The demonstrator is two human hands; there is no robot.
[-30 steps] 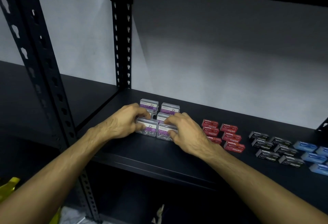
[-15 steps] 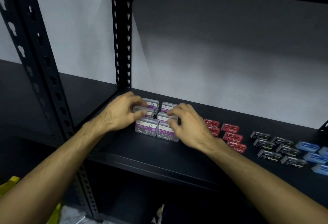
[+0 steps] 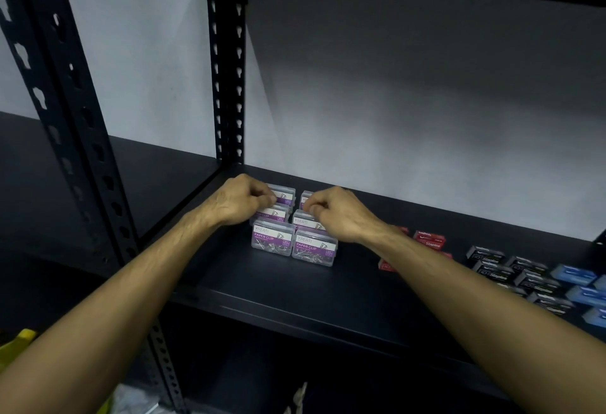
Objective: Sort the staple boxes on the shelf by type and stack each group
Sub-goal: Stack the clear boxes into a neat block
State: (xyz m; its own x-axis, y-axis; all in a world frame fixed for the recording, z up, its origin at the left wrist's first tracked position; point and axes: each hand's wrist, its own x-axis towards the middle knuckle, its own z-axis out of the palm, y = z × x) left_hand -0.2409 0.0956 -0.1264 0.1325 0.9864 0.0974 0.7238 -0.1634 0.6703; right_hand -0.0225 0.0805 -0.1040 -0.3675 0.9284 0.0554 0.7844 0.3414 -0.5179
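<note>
Several clear paper clip boxes with purple labels stand in two columns on the black shelf (image 3: 278, 285). The front pair (image 3: 272, 238) (image 3: 315, 248) is uncovered. My left hand (image 3: 237, 201) has its fingers curled onto the left column's rear boxes (image 3: 284, 193). My right hand (image 3: 341, 213) pinches the right column's rear boxes (image 3: 305, 220) in the same way. Small red staple boxes (image 3: 430, 239), partly hidden by my right forearm, lie to the right. Further right are black staple boxes (image 3: 486, 254), then blue ones (image 3: 574, 274).
A perforated black upright (image 3: 226, 85) stands at the shelf's back left corner, close behind the paper clip boxes. Another upright (image 3: 82, 151) rises at the front left. A grey wall closes the back. Something yellow (image 3: 16, 348) sits low on the left.
Both hands have moved back from the front row of paper clip boxes to the rear rows. The front pair is now uncovered.
</note>
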